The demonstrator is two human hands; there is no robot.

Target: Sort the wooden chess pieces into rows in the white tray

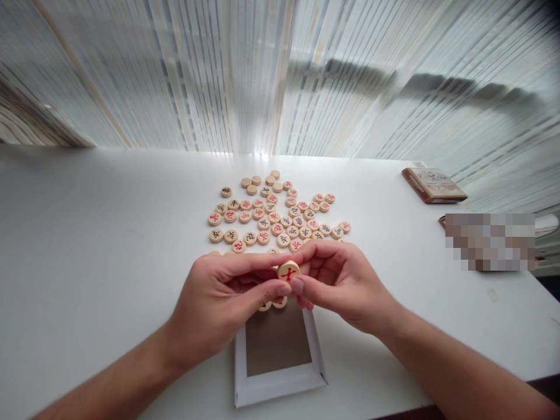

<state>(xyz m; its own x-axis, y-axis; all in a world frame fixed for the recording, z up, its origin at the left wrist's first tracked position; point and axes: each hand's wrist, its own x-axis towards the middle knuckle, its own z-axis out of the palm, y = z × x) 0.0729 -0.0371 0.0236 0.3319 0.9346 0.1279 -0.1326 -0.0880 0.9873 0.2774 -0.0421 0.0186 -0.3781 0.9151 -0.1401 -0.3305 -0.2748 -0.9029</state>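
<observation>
Between my two hands I see a round wooden Chinese chess piece (288, 271) with a red character on its face. My left hand (236, 291) pinches it from the left with thumb and fingers. From the other side my right hand (336, 280) grips the same piece, its thumb at the lower edge. Below the hands lies a shallow white box tray (280, 385) with a brown inside. A couple of pieces (279, 302) show at its far end, partly covered by my fingers. Beyond the hands, several more chess pieces (276, 228) with red or black characters are spread over the table.
A few blank-faced pieces (251, 189) sit at the far side of the spread on the white table (109, 262). To the right is a brown box (435, 185), with a pixelated item (490, 242) nearer me. A striped curtain (219, 76) hangs behind the table.
</observation>
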